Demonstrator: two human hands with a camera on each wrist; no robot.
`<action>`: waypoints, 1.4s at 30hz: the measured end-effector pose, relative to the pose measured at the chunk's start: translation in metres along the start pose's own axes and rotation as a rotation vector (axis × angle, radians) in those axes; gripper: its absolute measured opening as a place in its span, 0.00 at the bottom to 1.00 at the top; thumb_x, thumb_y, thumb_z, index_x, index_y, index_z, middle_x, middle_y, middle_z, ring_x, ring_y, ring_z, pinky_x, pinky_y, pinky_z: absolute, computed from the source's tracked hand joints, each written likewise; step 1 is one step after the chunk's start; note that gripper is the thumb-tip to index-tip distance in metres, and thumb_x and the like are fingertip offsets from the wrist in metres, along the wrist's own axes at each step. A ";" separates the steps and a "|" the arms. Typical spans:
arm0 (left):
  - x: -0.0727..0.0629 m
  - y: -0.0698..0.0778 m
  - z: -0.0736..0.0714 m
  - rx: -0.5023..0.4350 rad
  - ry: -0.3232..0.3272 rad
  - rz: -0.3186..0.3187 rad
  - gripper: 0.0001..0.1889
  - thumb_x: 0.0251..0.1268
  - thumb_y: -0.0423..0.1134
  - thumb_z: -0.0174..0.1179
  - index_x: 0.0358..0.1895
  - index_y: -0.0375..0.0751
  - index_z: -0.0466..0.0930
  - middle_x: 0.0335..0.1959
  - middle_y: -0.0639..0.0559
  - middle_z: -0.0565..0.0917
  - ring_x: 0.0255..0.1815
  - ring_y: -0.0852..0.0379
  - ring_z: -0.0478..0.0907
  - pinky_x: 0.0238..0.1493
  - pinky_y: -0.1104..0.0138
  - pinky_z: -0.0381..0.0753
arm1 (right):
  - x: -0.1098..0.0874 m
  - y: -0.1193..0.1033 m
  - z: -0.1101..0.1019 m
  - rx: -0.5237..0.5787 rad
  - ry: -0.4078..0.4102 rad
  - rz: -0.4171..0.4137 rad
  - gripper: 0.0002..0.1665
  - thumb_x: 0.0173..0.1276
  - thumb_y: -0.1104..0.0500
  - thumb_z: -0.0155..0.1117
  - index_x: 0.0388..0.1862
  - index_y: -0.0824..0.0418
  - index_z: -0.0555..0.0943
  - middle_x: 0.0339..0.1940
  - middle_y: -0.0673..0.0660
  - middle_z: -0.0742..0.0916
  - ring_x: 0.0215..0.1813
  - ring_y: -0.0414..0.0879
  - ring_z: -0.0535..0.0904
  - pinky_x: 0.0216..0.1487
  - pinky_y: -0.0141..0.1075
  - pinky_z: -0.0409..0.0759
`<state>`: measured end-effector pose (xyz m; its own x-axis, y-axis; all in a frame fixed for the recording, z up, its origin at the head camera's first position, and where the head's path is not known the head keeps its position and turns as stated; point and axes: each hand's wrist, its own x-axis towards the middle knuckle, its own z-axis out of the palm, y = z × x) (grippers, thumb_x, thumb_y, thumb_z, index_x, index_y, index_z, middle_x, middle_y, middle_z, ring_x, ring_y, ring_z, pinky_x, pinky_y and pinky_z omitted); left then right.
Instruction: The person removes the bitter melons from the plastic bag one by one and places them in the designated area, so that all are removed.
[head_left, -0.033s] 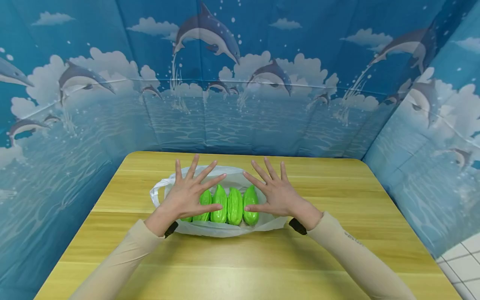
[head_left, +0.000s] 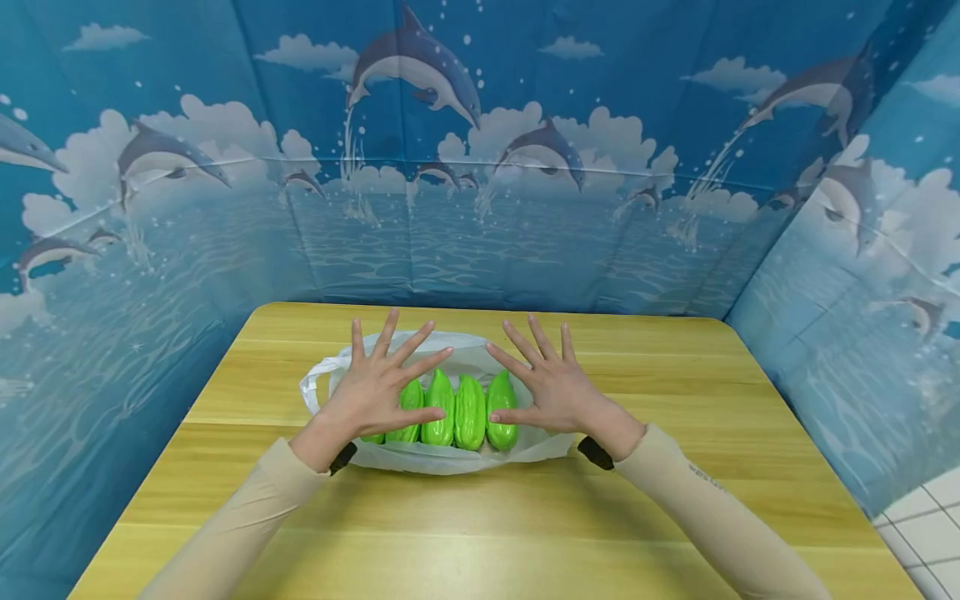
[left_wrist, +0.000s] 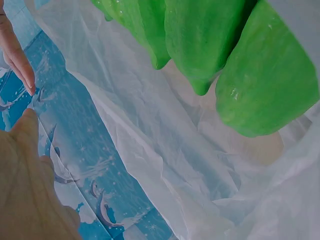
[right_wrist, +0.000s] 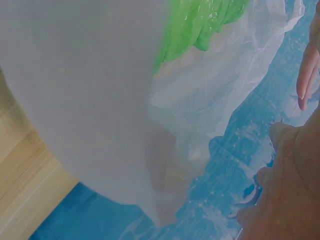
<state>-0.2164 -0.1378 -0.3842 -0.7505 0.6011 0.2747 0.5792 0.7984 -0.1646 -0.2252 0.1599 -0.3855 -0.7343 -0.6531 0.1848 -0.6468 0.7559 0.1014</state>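
Observation:
My left hand (head_left: 375,390) is held palm down with its fingers spread wide, over the left part of a white plastic bag (head_left: 465,463). Mirroring it, my right hand (head_left: 558,390) spreads its fingers over the bag's right part. Neither hand grips anything. Inside the open-mouthed bag several glossy green gourd-like vegetables (head_left: 470,412) lie side by side, ridged and tapered to a tip. The left hand partly hides the leftmost ones. In the left wrist view the tips of the green gourds (left_wrist: 197,45) show large against the bag's inner side (left_wrist: 125,95).
The bag lies on a light wooden table (head_left: 465,533), its loop handle (head_left: 309,390) sticking out at the left. A blue curtain (head_left: 480,242) printed with dolphins surrounds the table at the back and sides. White floor tiles (head_left: 922,525) show at lower right.

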 end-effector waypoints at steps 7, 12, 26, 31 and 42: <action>0.001 0.001 0.002 -0.023 0.003 0.006 0.44 0.52 0.81 0.38 0.73 0.69 0.51 0.77 0.55 0.42 0.73 0.40 0.22 0.58 0.33 0.23 | -0.001 -0.002 0.001 0.001 0.001 -0.005 0.58 0.54 0.19 0.46 0.77 0.46 0.49 0.77 0.54 0.43 0.74 0.57 0.27 0.62 0.67 0.32; 0.002 0.002 0.004 -0.014 0.017 0.008 0.44 0.52 0.81 0.38 0.73 0.69 0.51 0.77 0.55 0.41 0.73 0.40 0.23 0.59 0.33 0.26 | -0.001 -0.002 0.002 0.003 0.015 -0.014 0.58 0.55 0.19 0.47 0.77 0.46 0.49 0.77 0.56 0.45 0.74 0.58 0.28 0.62 0.67 0.32; 0.002 0.001 0.002 -0.155 0.181 0.028 0.33 0.63 0.66 0.49 0.64 0.49 0.72 0.66 0.45 0.68 0.69 0.43 0.58 0.67 0.50 0.50 | 0.001 -0.006 0.002 0.061 0.108 -0.018 0.51 0.60 0.22 0.46 0.73 0.52 0.61 0.69 0.61 0.67 0.70 0.59 0.60 0.62 0.58 0.58; 0.000 -0.001 0.002 -0.218 0.373 -0.028 0.24 0.58 0.57 0.59 0.51 0.45 0.81 0.50 0.48 0.79 0.54 0.45 0.72 0.56 0.52 0.68 | 0.001 -0.009 0.001 0.173 0.130 0.047 0.48 0.61 0.24 0.47 0.67 0.56 0.70 0.61 0.59 0.75 0.62 0.56 0.69 0.58 0.56 0.64; -0.022 -0.024 0.003 -0.308 0.607 -0.396 0.22 0.50 0.56 0.66 0.43 0.44 0.83 0.41 0.46 0.80 0.42 0.43 0.73 0.42 0.53 0.68 | 0.001 -0.013 0.005 0.438 0.144 0.172 0.42 0.63 0.28 0.51 0.57 0.61 0.76 0.50 0.58 0.81 0.49 0.51 0.77 0.48 0.46 0.75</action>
<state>-0.2144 -0.1705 -0.3891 -0.6655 0.0783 0.7423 0.4335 0.8501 0.2990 -0.2186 0.1487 -0.3915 -0.8223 -0.4838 0.2996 -0.5669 0.7423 -0.3572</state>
